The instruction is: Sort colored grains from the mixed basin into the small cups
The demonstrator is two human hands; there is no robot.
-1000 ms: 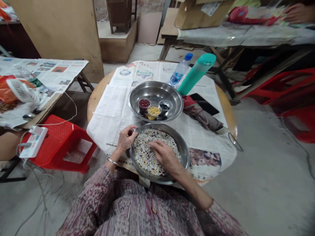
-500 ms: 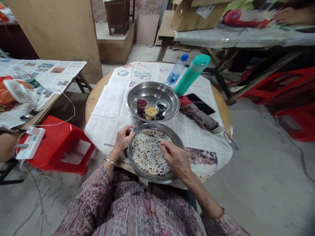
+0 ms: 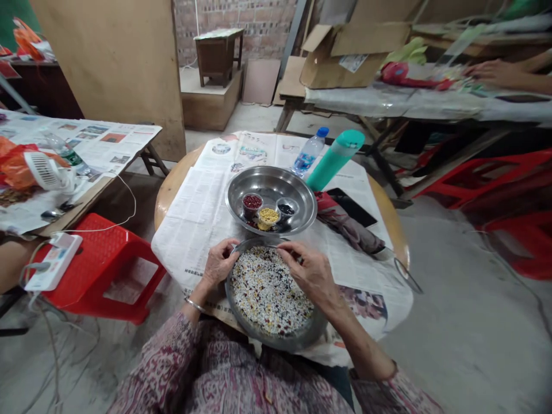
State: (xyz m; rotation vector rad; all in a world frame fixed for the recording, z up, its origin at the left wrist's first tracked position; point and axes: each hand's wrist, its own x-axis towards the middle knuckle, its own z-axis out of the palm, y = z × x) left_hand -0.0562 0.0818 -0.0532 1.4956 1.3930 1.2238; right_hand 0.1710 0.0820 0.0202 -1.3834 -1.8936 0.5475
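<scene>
A shallow metal tray (image 3: pixel 297 344) sits at the near edge of the round table, spread with mixed grains and beans (image 3: pixel 267 293), mostly white with black, yellow and dark red ones. My left hand (image 3: pixel 221 261) grips its upper left rim, thumb and fingers closed. Over the far part of the tray, close to the rim, is my right hand (image 3: pixel 308 273), thumb and fingers pinched together; anything between them is too small to make out. Just beyond stands a metal basin (image 3: pixel 241 187) with small clear cups of red beans (image 3: pixel 252 202), yellow beans (image 3: pixel 268 216) and black beans (image 3: pixel 286 209).
Behind the basin are a water bottle (image 3: pixel 309 152) and a teal bottle (image 3: pixel 336 161). A folded umbrella (image 3: pixel 351 230) and a dark phone (image 3: pixel 351 207) lie at right. A red stool (image 3: pixel 103 264) holding a power strip (image 3: pixel 54 261) stands left. Another person's hands (image 3: pixel 495 72) are at the far right table.
My right hand has moved from the middle of the grains toward the tray's far rim. My left hand stays on the rim. The view has tilted up, so everything appears lower.
</scene>
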